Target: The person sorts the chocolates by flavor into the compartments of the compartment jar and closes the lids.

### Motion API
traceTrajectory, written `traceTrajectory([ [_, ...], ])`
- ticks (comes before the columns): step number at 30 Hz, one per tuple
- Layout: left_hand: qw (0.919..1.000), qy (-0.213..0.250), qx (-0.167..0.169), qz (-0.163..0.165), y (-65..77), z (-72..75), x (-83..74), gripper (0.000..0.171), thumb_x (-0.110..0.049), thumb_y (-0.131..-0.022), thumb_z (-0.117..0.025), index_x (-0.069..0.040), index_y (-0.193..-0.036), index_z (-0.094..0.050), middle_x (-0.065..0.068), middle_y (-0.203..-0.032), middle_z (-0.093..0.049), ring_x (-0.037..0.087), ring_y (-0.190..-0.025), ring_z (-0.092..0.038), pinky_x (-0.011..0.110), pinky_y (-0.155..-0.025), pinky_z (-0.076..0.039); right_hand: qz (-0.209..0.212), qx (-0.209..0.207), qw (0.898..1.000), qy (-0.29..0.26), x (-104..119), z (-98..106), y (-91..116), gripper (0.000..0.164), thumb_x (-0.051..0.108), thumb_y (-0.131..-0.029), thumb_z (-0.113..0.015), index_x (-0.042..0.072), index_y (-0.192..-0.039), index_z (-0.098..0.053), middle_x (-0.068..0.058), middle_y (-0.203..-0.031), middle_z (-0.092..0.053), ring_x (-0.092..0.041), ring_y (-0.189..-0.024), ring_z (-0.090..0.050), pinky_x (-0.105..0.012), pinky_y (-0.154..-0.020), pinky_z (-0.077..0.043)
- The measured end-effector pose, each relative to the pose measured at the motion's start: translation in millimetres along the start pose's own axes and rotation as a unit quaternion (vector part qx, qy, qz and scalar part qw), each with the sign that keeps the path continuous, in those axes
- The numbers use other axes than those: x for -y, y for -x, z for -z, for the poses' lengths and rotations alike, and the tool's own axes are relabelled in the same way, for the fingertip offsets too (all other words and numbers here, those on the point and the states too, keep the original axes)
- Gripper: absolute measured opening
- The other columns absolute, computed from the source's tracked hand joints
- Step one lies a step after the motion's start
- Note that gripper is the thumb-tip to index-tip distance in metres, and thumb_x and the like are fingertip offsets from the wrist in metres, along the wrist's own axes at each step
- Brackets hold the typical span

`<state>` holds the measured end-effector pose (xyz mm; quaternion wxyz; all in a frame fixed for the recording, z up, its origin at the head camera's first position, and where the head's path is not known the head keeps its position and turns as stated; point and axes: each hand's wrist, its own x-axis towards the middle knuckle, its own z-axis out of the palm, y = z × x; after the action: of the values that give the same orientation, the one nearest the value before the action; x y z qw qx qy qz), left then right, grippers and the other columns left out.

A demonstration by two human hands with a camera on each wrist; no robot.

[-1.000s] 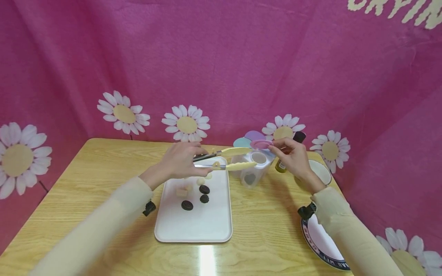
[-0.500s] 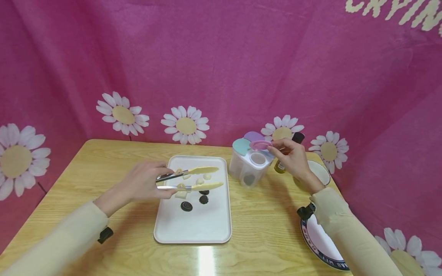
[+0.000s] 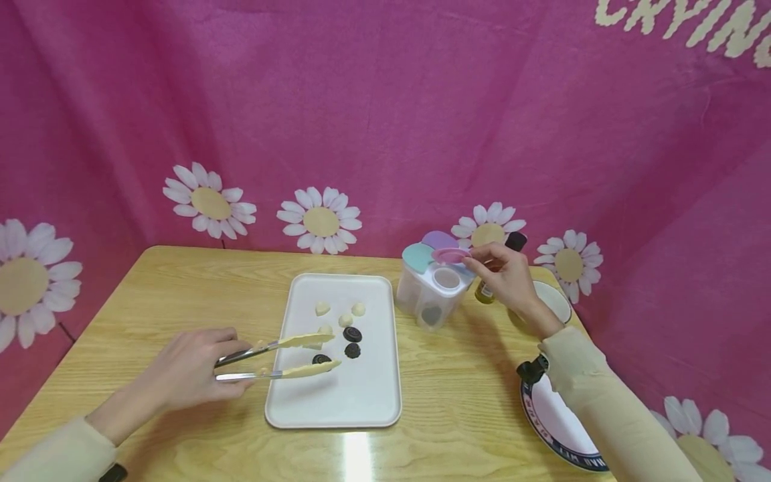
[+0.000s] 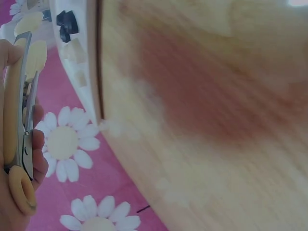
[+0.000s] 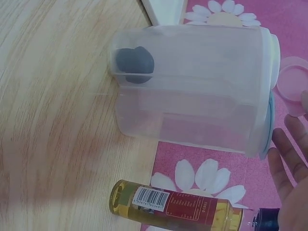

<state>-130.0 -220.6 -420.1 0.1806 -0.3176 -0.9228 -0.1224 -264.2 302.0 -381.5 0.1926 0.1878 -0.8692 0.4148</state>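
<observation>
My left hand [image 3: 189, 368] grips a pair of metal tongs with yellow tips [image 3: 301, 341], also seen along the edge of the left wrist view. The tongs are spread, their tips over a white tray [image 3: 337, 402], overlapping a dark oval chocolate-like piece [image 3: 322, 359]. Two more dark pieces [image 3: 352, 334] and several cream-coloured ones [image 3: 345, 320] lie on the tray. My right hand [image 3: 508, 278] pinches the raised pink lid [image 3: 450, 256] of a clear container [image 5: 192, 96]. Its round opening [image 3: 447, 277] is uncovered, and dark pieces [image 5: 137, 64] lie at the bottom.
Teal [image 3: 418, 257] and purple lids [image 3: 440, 240] cover other container sections. An oil-coloured bottle with a black cap [image 5: 192, 209] stands behind the right hand. A bowl [image 3: 554, 301] and a dark-rimmed plate [image 3: 566, 435] are at the right edge. Pink floral cloth [image 3: 385, 134] hangs behind.
My left hand has drawn the tongs from beside the container's opening back leftward and nearer, over the tray's dark piece. The right hand keeps hold of the pink lid.
</observation>
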Motion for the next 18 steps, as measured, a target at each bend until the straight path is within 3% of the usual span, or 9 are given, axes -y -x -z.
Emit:
traceTrajectory([
  [8, 0.999, -0.023, -0.033, -0.018, 17.5, -11.3, 4.1, 0.038, -0.046, -0.061, -0.091, -0.026, -0.09, -0.078, -0.021, -0.073, -0.045, -0.009, -0.06, -0.028, 0.017, -0.049, -0.025, 0.002, 0.0, 1.0, 0.002, -1, 0, 1, 0.017, 0.008, -0.093, -0.079, 0.003, -0.109, -0.077, -0.015, -0.101, -0.077, 0.008, -0.082, -0.065, -0.016, -0.075, -0.057],
  [18, 0.9996, -0.021, 0.014, 0.012, 19.8, -18.2, 6.1, 0.041, -0.05, -0.067, -0.091, -0.022, -0.096, -0.081, -0.019, -0.074, -0.044, -0.008, -0.061, -0.029, 0.019, -0.051, -0.027, 0.015, -0.006, 1.0, -0.001, -2, -1, -1, 0.017, 0.006, -0.093, -0.079, 0.002, -0.108, -0.077, -0.017, -0.099, -0.077, 0.005, -0.079, -0.066, -0.014, -0.074, -0.056],
])
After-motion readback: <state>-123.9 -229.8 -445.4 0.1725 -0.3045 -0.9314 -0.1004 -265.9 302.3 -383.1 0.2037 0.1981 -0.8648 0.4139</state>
